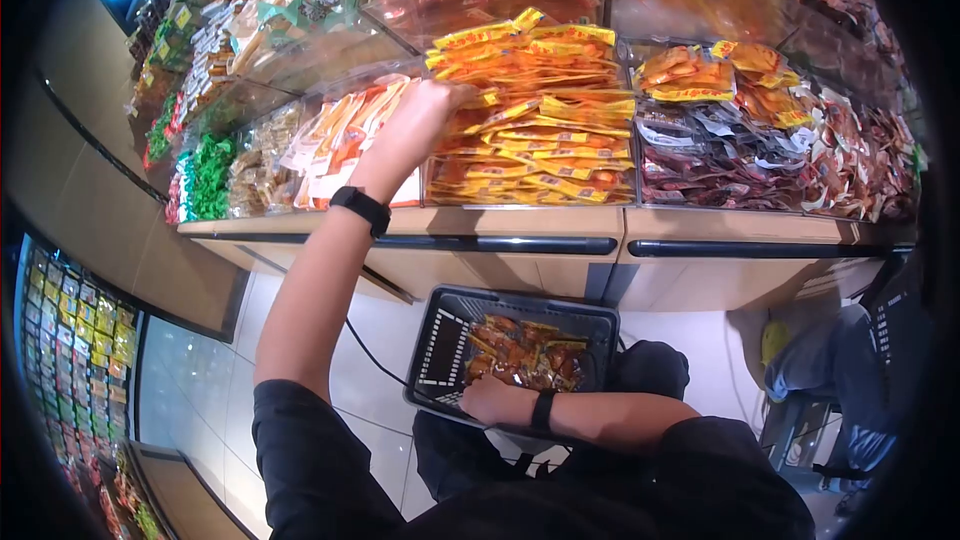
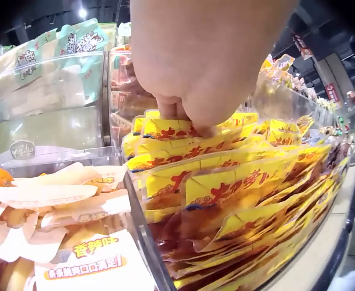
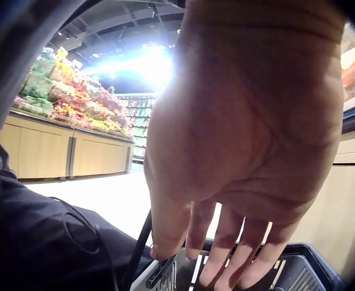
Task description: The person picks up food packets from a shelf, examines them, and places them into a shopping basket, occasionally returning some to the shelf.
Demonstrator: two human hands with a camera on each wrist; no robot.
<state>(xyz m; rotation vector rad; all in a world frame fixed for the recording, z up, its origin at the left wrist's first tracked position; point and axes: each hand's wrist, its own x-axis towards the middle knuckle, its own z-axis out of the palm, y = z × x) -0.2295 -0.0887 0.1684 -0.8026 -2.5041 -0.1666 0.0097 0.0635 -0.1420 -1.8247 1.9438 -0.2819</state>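
My left hand (image 1: 415, 120) reaches up to the bin of yellow-topped snack packets (image 1: 535, 155). In the left wrist view its thumb and fingers pinch the top edge of a yellow snack packet (image 2: 165, 128) at the back of the front row; the fingertips are partly hidden among the packets. Below, my right hand (image 1: 500, 402) is at the near side of a dark shopping basket (image 1: 435, 335). The right wrist view shows its fingers (image 3: 250, 251) loosely extended down over the basket, the thumb by the rim. Several orange-brown packets (image 1: 530, 350) with yellow labels lie inside.
Clear dividers separate the bins; white-and-orange packets (image 1: 345, 130) lie left, dark packets (image 1: 720, 155) right. A wooden counter front (image 1: 480, 265) with a black edge strip runs below. Another person's leg (image 1: 825, 360) is at the right. A black cord (image 1: 375, 350) hangs left of the basket.
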